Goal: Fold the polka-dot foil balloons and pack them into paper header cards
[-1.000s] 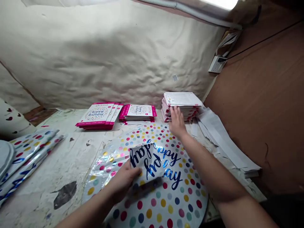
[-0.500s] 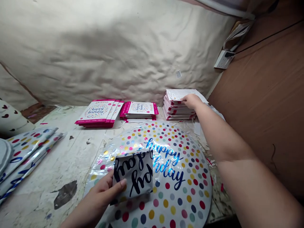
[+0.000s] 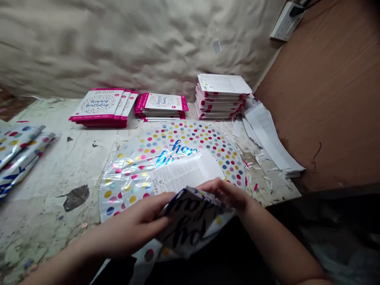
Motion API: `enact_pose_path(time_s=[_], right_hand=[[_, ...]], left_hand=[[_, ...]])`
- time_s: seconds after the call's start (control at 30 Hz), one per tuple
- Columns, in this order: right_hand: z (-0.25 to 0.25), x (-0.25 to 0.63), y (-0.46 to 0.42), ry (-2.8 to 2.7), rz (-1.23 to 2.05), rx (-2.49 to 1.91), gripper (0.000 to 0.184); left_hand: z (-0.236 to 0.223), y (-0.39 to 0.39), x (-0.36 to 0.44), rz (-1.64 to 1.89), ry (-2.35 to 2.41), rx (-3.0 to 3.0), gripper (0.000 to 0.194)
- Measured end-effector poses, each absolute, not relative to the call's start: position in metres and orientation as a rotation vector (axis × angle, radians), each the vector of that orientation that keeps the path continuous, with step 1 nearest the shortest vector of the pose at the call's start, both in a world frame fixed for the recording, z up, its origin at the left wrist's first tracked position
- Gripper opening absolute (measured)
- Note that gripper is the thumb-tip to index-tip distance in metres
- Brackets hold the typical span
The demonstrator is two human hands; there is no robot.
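Left hand (image 3: 133, 225) and right hand (image 3: 225, 194) seemingly pinch folded foil (image 3: 190, 223) | sheet (image 3: 184, 173) newly on balloon (image 3: 184, 136)

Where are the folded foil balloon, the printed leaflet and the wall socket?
Folded foil balloon (image 3: 190, 223): head view, its lettered face.
Printed leaflet (image 3: 181, 172): head view, its printed face.
Wall socket (image 3: 286, 21): head view, its white faceplate.

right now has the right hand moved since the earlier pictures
Yes, the right hand has drawn back from the stack of pink-edged packets toward the person, to the folded edge of the foil balloon.
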State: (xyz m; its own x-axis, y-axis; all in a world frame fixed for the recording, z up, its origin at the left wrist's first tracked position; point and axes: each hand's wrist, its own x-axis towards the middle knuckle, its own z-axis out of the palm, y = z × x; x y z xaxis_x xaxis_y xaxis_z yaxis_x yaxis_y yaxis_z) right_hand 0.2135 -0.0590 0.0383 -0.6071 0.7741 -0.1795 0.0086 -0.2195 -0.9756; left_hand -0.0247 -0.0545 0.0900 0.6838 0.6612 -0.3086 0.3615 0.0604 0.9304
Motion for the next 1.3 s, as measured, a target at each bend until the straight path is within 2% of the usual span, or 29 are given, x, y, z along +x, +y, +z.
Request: enact_pose_path(time_s=[0.07,0.17,0.23,0.27,0.37,0.47,0.67,0.73,0.87,0.93,1.13,1.2,1.23,1.3], right_hand=[[0.042,0.235,-0.059,-1.49,1.818,-1.05,0.046],[0.036,0.268,-0.051,-1.379,1.486,-1.309,0.026],[0.024,0.288,-0.043,-1.117,1.273,-1.455,0.026],[0.017,0.297,-0.039,-0.986,1.173,-1.519,0.027],[-0.001,0.315,-0.031,-0.768,0.998,-1.627,0.033],[-0.01,0.317,-0.031,-0.776,0.962,-1.659,0.035],[-0.002,0.307,-0.044,-0.981,0.802,-1.723,0.033],[0.005,0.308,-0.047,-1.123,0.878,-1.68,0.032],[0.015,0.307,-0.048,-1.165,1.236,-1.559,0.034],[0.016,0.301,-0.046,-1.179,1.266,-1.518,0.035],[0.018,0.277,-0.034,-1.422,0.677,-1.493,0.026],[0.022,0.269,-0.033,-1.455,0.649,-1.434,0.022],[0.025,0.263,-0.033,-1.421,0.694,-1.375,0.024],[0.033,0.251,-0.036,-1.308,0.833,-1.229,0.045]], left_hand=[[0.087,-0.038,-0.006,0.16,0.827,1.75,0.025],[0.074,-0.006,0.021,0.4,1.009,2.015,0.035],[0.061,0.016,0.04,0.593,1.201,2.234,0.035],[0.052,0.026,0.05,0.579,1.195,2.359,0.033],[0.026,0.045,0.077,0.303,0.887,2.686,0.029],[0.008,0.051,0.092,0.22,0.71,2.863,0.024],[0.009,0.049,0.091,0.435,0.573,2.992,0.018],[0.014,0.045,0.089,0.512,0.507,3.043,0.018],[0.022,0.036,0.089,0.566,0.382,3.126,0.022],[0.023,0.033,0.09,0.562,0.368,3.13,0.021],[0.025,0.029,0.093,0.554,0.42,3.125,0.021],[0.032,0.029,0.09,0.565,0.455,3.128,0.022],[0.038,0.029,0.087,0.586,0.504,3.126,0.022],[0.054,0.028,0.079,0.665,0.656,3.098,0.023]])
